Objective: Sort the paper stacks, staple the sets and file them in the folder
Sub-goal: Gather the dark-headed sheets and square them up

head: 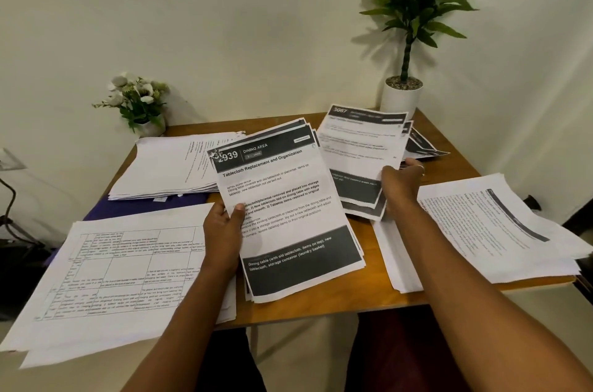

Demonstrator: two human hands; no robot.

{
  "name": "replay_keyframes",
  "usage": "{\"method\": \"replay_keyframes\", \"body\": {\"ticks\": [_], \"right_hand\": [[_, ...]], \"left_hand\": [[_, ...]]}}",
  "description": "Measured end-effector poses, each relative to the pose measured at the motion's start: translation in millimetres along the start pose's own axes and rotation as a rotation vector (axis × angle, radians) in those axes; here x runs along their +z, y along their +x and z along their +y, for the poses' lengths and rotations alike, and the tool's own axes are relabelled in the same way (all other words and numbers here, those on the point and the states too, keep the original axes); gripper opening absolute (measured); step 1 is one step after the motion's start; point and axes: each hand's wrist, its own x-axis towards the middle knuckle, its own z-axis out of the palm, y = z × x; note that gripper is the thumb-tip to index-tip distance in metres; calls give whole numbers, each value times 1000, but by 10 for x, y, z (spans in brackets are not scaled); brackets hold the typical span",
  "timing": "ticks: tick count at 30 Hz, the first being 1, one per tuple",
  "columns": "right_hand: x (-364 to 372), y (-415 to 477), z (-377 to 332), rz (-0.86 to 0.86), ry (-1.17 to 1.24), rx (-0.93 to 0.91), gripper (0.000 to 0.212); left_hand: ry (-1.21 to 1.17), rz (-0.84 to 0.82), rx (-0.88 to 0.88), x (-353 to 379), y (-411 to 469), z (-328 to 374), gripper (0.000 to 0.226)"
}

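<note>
My left hand point(224, 231) grips the left edge of a stack of printed sheets point(288, 215) with black header and footer bands, its top page headed "Tablecloth Replacement and Organization". It is held tilted just above the middle of the wooden table point(449, 141). My right hand point(401, 183) holds the lower edge of a second set of black-banded sheets point(359, 151) at the right of the first. A purple folder point(134, 208) lies flat at the left, mostly covered by paper. No stapler is in view.
A white stack point(173, 167) lies at the back left, table-printed sheets point(112, 279) overhang the front left edge, and text pages point(487, 224) sit at the right. More black-banded sheets point(423, 144) lie behind. A flower pot point(141, 102) and a potted plant point(404, 93) stand against the wall.
</note>
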Motion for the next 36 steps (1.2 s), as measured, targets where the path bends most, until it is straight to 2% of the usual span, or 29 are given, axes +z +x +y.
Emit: {"method": "replay_keyframes", "body": {"ticks": [3,8,9,12,14,20,25,29,32,36], "right_hand": [[8,5,16,-59,-177,-22,63],[30,21,133,-157,-530,-197,26],[37,21,153,-152,-590,-235,28],[73,28,184,-62,-808,-317,59],[94,12,200,-54,-903,-376,67],[192,-61,209,-51,-1037,-483,45],[254,-95,200,-1,-1110,-574,49],[271,-75,170,-157,-1068,-510,42],[299,-128,133,-170,-1088,-509,49],[392,-142,107,-177,-1169,-442,42]], "left_hand": [[7,0,5,5,3,4,20],[14,0,-3,3,-1,12,20],[14,0,-5,2,0,10,20],[28,-2,4,-3,4,10,18],[26,-1,11,-5,1,7,17],[45,6,7,-7,0,-6,18],[44,11,-9,2,-6,3,18],[49,6,-5,3,-10,1,20],[49,5,0,-1,-12,5,19],[45,1,-5,1,-5,0,18]]}}
